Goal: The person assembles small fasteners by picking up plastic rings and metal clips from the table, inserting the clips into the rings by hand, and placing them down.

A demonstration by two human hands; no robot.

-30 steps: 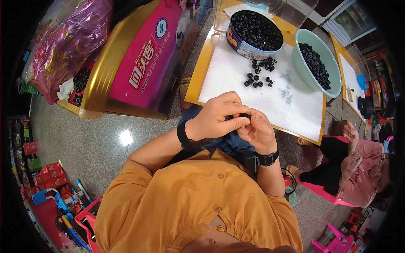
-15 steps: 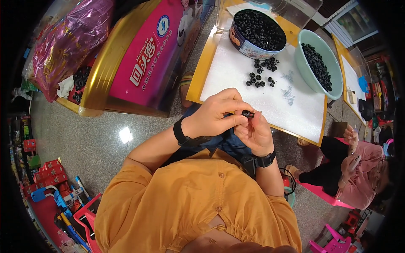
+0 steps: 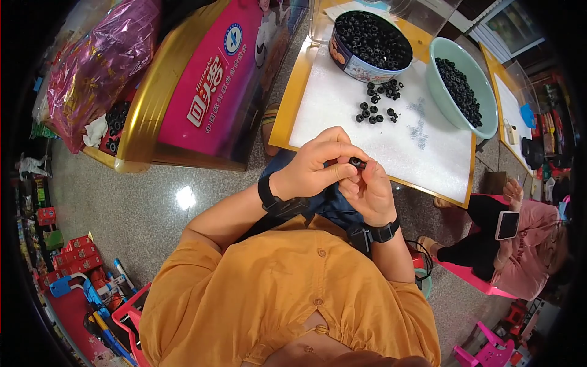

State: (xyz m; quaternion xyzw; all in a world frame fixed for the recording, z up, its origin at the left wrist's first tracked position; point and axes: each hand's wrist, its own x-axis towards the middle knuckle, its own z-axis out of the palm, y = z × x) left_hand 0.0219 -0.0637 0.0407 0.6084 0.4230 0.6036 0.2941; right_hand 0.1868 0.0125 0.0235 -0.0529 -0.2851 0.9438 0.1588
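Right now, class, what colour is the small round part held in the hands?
The small round part is black, best seen in the head view.

The head camera, a wide fisheye, looks steeply down from the wearer's head: the orange shirt [image 3: 269, 287] looms close across the lower middle, the left hand [image 3: 315, 166] and right hand [image 3: 373, 194] lie near centre, the counter [image 3: 333, 116] farther off at upper right.
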